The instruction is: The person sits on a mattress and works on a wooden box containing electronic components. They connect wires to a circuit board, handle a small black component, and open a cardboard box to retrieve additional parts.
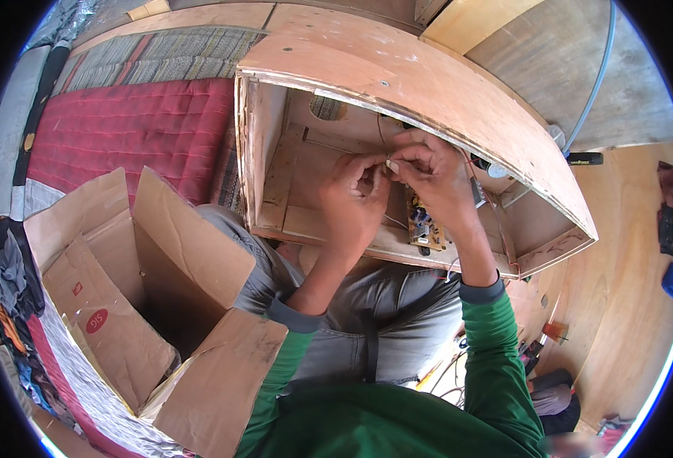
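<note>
Both of my hands meet inside the open front of a wooden cabinet [428, 84] that stands before my lap. My left hand [355, 195] is closed, thumb and forefinger pinched on what looks like a thin wire [383, 131]. Against it, the fingertips of my right hand [433, 172] pinch the same spot; the bit between them is tiny and mostly hidden. Below my right hand lies a circuit board [426, 229] with several small parts on it. A white round part [496, 170] shows behind my right wrist, beside red wires.
An open cardboard box [191, 237] stands at my left, flaps up. Beyond it is a red quilted mat [134, 126]. A blue-grey cable [602, 65] hangs at the upper right. Loose cables [451, 379] lie on the floor at my right, near an orange object [555, 331].
</note>
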The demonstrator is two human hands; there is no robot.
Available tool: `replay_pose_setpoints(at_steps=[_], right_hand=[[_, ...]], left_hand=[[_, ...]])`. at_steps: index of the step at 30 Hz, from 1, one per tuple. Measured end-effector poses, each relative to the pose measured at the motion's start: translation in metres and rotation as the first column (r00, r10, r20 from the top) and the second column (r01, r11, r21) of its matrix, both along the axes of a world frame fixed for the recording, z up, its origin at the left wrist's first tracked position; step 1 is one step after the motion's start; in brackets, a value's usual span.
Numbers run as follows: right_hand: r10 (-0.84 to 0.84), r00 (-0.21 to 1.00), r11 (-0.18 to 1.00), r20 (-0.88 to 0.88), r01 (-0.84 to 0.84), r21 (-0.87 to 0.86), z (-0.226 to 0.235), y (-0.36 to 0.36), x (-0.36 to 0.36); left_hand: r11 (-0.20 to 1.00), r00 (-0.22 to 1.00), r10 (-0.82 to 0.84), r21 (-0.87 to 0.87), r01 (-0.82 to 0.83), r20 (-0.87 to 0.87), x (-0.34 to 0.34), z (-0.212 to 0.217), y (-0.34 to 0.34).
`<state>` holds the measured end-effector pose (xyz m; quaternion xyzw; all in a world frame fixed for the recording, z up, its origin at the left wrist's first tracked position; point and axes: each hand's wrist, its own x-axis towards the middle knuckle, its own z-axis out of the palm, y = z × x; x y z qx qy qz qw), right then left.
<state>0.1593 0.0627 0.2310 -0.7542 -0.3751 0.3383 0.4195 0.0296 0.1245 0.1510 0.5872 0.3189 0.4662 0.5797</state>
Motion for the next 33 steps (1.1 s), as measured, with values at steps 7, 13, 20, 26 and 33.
replay_pose_setpoints(at_steps=[7,13,20,26,33], right_hand=[[-0.005,0.988,0.999,0.157,0.014,-0.052,0.009,0.000,-0.010],[-0.069,0.997,0.996,-0.045,0.066,-0.063,0.033,-0.003,-0.028],[-0.056,0.974,0.994,-0.221,0.075,0.080,0.035,-0.014,-0.021],[-0.124,0.932,0.989,0.341,0.087,0.120,-0.017,-0.010,-0.003],[-0.130,0.961,0.991,0.244,0.124,0.039,-0.031,-0.009,-0.001]], left_hand=[[0.985,0.991,0.053,0.168,-0.032,-0.124,-0.001,-0.003,0.002],[0.990,0.997,0.023,0.142,-0.013,-0.073,0.004,-0.011,0.000],[0.940,0.978,-0.145,-0.287,0.183,0.149,0.003,-0.014,0.001],[0.863,0.948,-0.141,-0.433,0.259,0.287,0.003,-0.011,0.000],[0.863,0.950,-0.159,-0.429,0.266,0.269,0.003,-0.013,0.001]])
